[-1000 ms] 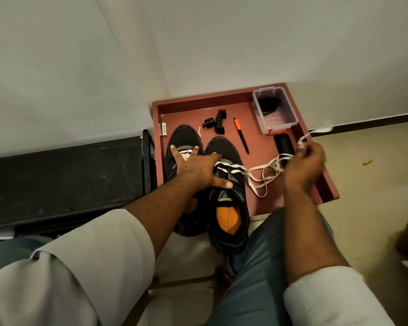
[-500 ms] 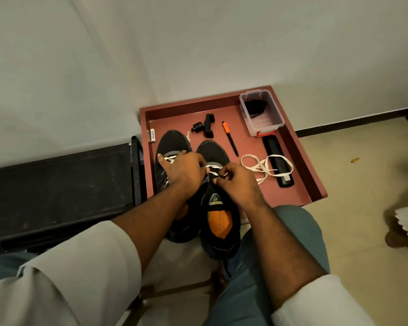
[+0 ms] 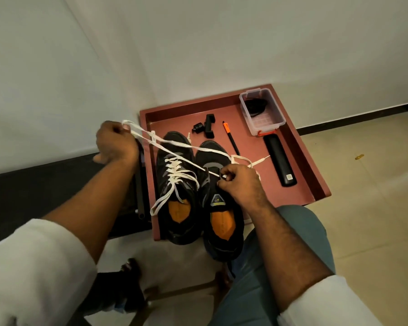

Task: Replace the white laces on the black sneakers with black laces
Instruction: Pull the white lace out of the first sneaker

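A person's left hand, out past the red tray's left edge, holds a tight grip on a taut white lace stretched over two black sneakers in the tray, while the right hand pinches it above the right sneaker.

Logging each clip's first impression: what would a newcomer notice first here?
A white lace stretched taut from the left hand, raised beyond the tray's left edge, to the right hand pinching it over the right sneaker. Next, the left sneaker, still fully laced in white.
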